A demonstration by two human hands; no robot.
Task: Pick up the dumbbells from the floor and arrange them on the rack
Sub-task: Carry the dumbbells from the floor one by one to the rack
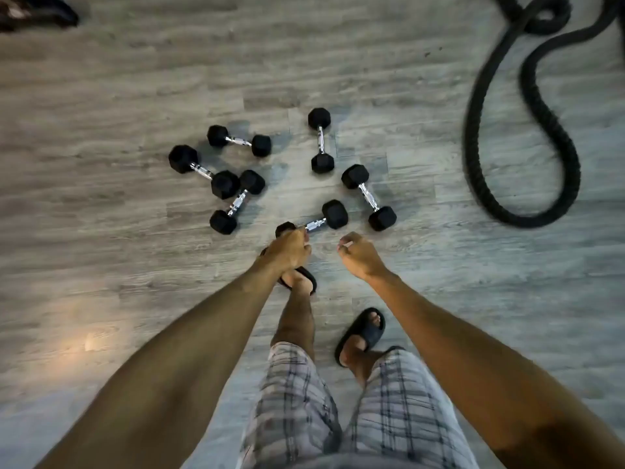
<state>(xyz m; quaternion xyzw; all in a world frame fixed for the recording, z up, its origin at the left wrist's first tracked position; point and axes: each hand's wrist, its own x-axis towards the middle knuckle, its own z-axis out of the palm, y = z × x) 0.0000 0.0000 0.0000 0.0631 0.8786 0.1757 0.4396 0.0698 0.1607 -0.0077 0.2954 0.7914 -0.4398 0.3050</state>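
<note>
Several black hex dumbbells with chrome handles lie on the grey wood floor. The nearest dumbbell point(319, 222) lies at a slant just ahead of my feet. My left hand point(287, 248) is curled over its near left end and hides part of that head; whether the fingers grip it I cannot tell. My right hand point(360, 255) hangs loosely curled with nothing in it, short of a dumbbell point(368, 197) to the right. Further out lie an upright-lying dumbbell point(321, 140) and a cluster of three on the left point(221, 179). No rack is in view.
A thick black battle rope point(527, 106) loops over the floor at the right. A dark object point(37, 13) sits in the far left corner. My feet in black slides point(363, 333) stand just behind the dumbbells.
</note>
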